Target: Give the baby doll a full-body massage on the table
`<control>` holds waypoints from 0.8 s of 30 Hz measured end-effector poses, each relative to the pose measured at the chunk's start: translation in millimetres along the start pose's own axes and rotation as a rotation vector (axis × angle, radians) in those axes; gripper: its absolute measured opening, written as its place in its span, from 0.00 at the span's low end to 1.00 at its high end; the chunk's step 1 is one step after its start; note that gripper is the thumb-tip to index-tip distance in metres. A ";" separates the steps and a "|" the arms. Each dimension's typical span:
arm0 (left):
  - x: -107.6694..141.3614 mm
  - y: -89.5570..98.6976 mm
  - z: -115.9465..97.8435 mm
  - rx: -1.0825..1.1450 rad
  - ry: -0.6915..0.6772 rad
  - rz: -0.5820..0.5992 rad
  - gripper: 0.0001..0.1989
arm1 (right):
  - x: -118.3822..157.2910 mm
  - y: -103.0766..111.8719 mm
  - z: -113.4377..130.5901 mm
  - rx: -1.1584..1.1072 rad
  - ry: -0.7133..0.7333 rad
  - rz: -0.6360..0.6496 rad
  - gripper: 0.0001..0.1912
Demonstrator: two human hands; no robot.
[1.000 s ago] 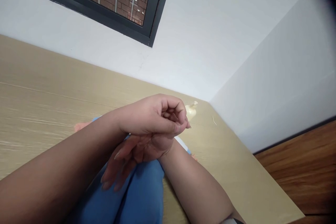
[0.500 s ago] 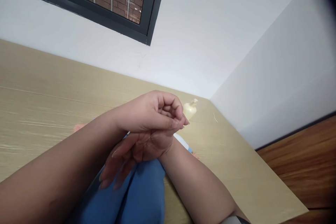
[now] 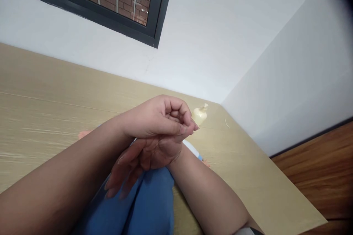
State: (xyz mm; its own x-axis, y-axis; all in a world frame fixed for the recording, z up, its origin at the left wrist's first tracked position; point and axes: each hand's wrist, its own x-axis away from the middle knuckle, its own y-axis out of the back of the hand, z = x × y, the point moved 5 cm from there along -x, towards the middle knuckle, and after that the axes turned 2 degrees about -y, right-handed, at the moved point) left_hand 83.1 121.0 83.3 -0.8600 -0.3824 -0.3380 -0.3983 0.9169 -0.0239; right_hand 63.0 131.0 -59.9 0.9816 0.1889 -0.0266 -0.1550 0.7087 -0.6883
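My left hand (image 3: pixel 168 115) lies across my right wrist and palm, its fingers curled and its thumb pressed to the fingertips. Whether anything is pinched there, I cannot make out. Beneath it, my right hand (image 3: pixel 154 154) is turned palm up, with its fingers stretched out toward the lower left. Under both hands is a blue cloth form (image 3: pixel 151 205) shaped like two trouser legs. A white piece with a blue edge (image 3: pixel 193 149) shows beside my right wrist, ending in an orange fringe (image 3: pixel 206 162). Another orange bit (image 3: pixel 84 133) peeks out behind my left forearm.
A pale yellow, translucent container with a narrow neck (image 3: pixel 200 115) stands on the wooden tabletop (image 3: pixel 68 80) beyond my hands. A thin pale strand (image 3: pixel 227 123) lies to its right. White walls (image 3: pixel 206 44) and a dark-framed window (image 3: pixel 157 25) border the table. Brown wood panelling (image 3: pixel 322 165) is at the right.
The view has shifted very slightly. Both hands keep the same pose and place.
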 end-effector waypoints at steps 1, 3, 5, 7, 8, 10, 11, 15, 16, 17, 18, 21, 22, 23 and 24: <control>-0.1 0.2 0.5 0.010 0.005 0.000 0.06 | -0.7 -0.6 0.1 0.004 -0.008 0.009 0.53; -0.3 0.4 1.4 0.041 0.009 0.008 0.06 | -0.5 -4.4 1.7 -0.004 -0.015 -0.020 0.55; -0.4 0.2 2.1 0.070 0.013 0.024 0.06 | 1.6 -11.9 4.9 -0.032 -0.022 -0.083 0.57; -0.4 -0.2 2.6 0.089 0.017 0.034 0.06 | 4.1 -22.4 8.4 -0.053 -0.044 -0.114 0.58; -0.4 -0.4 2.7 0.090 0.020 0.035 0.06 | 5.0 -27.2 9.9 -0.053 -0.055 -0.121 0.58; -0.5 -0.4 2.4 0.077 0.018 0.026 0.06 | 5.8 -31.6 11.3 -0.045 -0.069 -0.153 0.57; -0.6 -0.2 2.1 0.061 0.015 0.018 0.06 | 5.4 -31.2 10.4 -0.042 -0.078 -0.166 0.57; -0.7 1.4 0.6 -0.039 -0.005 -0.008 0.06 | 1.6 -14.0 1.6 -0.060 -0.036 -0.249 0.54; -0.6 1.7 0.2 -0.062 -0.011 -0.010 0.06 | 0.9 -9.8 -0.7 -0.063 -0.022 -0.254 0.53; -0.4 1.8 -0.2 -0.080 -0.016 -0.013 0.06 | 0.7 -6.4 -2.3 -0.069 -0.009 -0.257 0.52; -0.2 1.9 -0.7 -0.095 -0.021 -0.016 0.06 | 0.7 -4.7 -3.5 -0.076 -0.008 -0.249 0.51; 0.5 1.6 -2.2 -0.127 -0.025 -0.038 0.05 | 2.4 -8.9 -1.7 -0.094 -0.012 -0.186 0.50; 0.5 1.4 -2.7 -0.135 -0.023 -0.047 0.05 | 3.1 -12.1 0.3 -0.088 -0.008 -0.163 0.50; 0.5 1.0 -3.0 -0.142 -0.018 -0.056 0.04 | 3.8 -15.4 2.1 -0.075 -0.013 -0.146 0.50; 0.3 0.6 -3.2 -0.148 -0.012 -0.064 0.04 | 4.3 -18.5 3.9 -0.060 -0.017 -0.134 0.50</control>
State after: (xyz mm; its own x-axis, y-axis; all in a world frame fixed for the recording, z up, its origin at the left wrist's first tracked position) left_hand 81.6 121.0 86.2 -0.8280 -0.4372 -0.3511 -0.4954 0.8637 0.0927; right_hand 69.7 121.4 -44.5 0.9909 0.1075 0.0805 -0.0155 0.6867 -0.7268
